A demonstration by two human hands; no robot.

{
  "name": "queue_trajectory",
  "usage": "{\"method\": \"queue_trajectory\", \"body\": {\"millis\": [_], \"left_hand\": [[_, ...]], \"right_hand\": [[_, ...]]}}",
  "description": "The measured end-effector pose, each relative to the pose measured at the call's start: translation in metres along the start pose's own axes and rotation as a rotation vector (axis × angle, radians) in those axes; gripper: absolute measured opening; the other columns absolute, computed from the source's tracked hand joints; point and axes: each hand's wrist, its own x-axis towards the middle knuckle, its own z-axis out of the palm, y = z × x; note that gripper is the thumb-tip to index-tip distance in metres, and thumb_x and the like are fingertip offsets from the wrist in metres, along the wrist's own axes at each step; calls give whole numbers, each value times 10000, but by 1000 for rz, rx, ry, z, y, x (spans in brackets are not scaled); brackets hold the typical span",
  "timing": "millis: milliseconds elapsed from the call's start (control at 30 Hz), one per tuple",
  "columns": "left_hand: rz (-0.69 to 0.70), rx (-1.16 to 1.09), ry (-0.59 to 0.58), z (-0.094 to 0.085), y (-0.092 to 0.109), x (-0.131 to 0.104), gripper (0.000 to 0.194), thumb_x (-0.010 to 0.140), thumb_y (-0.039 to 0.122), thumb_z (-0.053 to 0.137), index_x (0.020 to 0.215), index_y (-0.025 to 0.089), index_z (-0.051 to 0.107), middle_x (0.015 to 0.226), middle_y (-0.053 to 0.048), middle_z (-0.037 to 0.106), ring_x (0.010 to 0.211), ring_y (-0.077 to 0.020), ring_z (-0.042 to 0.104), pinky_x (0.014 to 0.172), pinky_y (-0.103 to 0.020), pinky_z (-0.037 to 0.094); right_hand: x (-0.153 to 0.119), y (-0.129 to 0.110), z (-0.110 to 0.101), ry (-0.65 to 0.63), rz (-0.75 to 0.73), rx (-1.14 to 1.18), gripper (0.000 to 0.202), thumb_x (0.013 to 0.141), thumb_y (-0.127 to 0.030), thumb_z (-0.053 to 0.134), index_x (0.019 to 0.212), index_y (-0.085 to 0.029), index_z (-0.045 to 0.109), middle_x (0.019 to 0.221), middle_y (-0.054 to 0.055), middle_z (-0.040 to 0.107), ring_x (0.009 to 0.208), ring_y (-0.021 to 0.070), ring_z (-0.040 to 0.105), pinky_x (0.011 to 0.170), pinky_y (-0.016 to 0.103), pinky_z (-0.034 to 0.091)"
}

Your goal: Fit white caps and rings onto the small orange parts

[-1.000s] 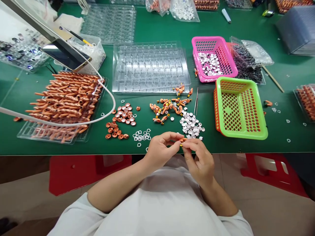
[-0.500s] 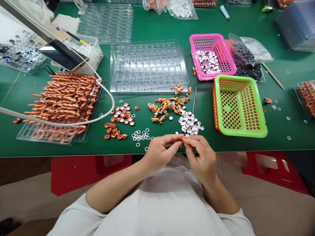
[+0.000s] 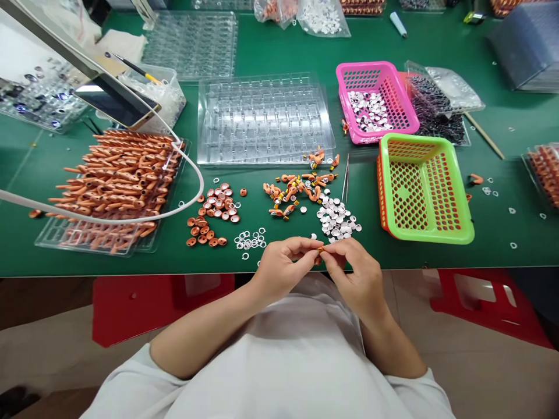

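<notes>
My left hand (image 3: 283, 269) and my right hand (image 3: 356, 278) meet at the near table edge, fingertips pinched together on one small orange part (image 3: 320, 250) with a yellow end. Just beyond my fingers lie a heap of small white discs (image 3: 336, 217), a scatter of orange parts with yellow and black bits (image 3: 297, 189), several orange caps (image 3: 212, 216) and small white rings (image 3: 250, 240). Thin metal tweezers (image 3: 346, 178) lie beside the discs.
A clear tray piled with long orange pieces (image 3: 116, 180) sits at left under a white cable (image 3: 192, 201) and a phone (image 3: 116, 102). An empty clear blister tray (image 3: 264, 119) is behind, with a pink basket (image 3: 374, 102) of discs and a green basket (image 3: 423, 187) at right.
Both hands stay pinched on the small orange part, with the fingers shifting slightly closer together. The view has barely moved.
</notes>
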Motion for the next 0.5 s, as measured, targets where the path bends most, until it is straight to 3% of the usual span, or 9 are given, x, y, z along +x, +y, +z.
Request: {"method": "queue_trajectory", "body": {"millis": [333, 500], "left_hand": [[106, 123, 112, 9, -4, -4, 167, 785, 201, 645, 890, 148, 763, 880, -66, 777, 784, -187, 741, 729, -258, 611], [152, 162, 136, 10, -4, -4, 157, 743, 168, 638, 829, 139, 766, 835, -70, 777, 742, -188, 739, 680, -252, 610]], "right_hand": [[-2, -3, 12, 48, 281, 205, 103, 851, -124, 590, 832, -225, 587, 765, -21, 533, 640, 116, 496, 532, 241, 383], [-5, 1, 14, 21, 322, 304, 102, 850, -138, 582, 810, -227, 553, 741, -29, 489, 657, 123, 479, 554, 249, 369]]}}
